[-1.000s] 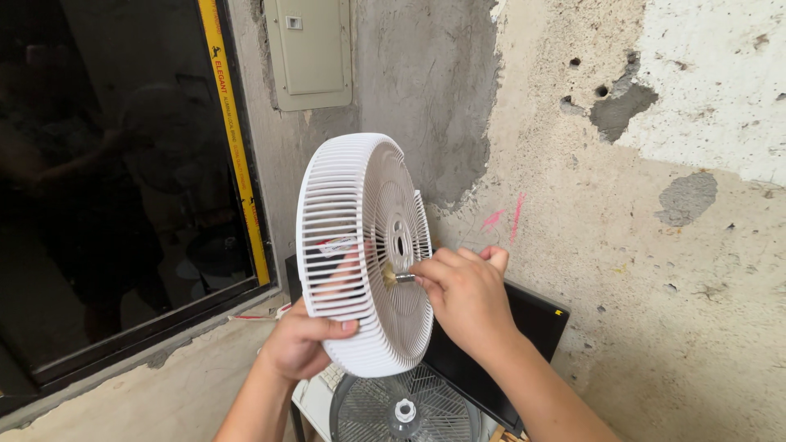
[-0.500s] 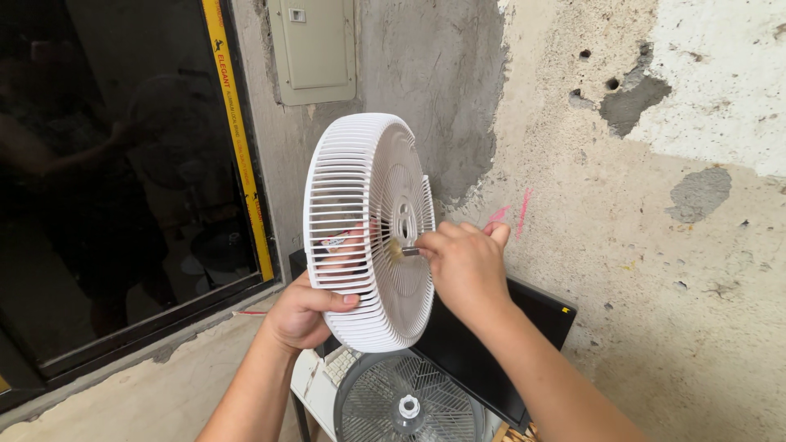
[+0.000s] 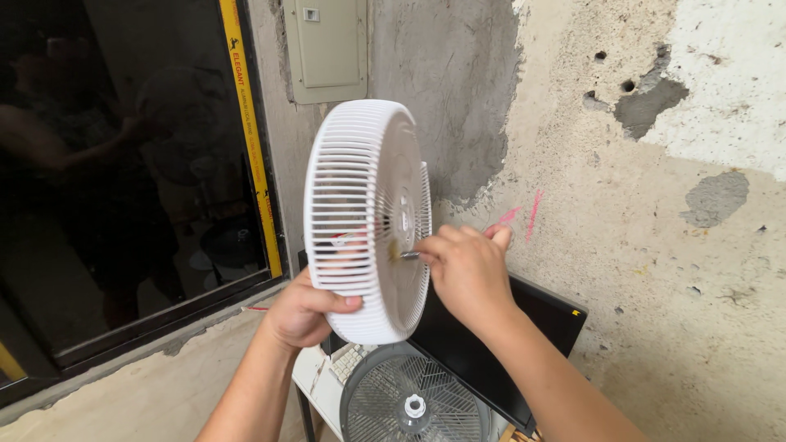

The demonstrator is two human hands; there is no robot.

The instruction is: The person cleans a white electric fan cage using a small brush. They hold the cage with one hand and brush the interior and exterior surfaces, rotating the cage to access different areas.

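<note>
A round white slatted plastic fan guard [image 3: 360, 221] stands on edge at centre frame, its lower rim gripped by the left hand [image 3: 301, 313] with fingers curled around it. The right hand [image 3: 463, 274] pinches a small brush with a metal ferrule [image 3: 403, 254] against the guard's inner face. Below, at the bottom of the frame, lies a grey wire fan grille [image 3: 409, 401], beside a flat black monitor [image 3: 491, 344] leaning on the rough concrete wall [image 3: 639, 229].

Matt white plastic fan guard [image 3: 360, 221], ribbed; small brush [image 3: 403, 254] with a shiny metal ferrule against it. Behind the guard, rough bare concrete wall [image 3: 655, 245]; left of it, glossy dark glass [image 3: 123, 180].
</note>
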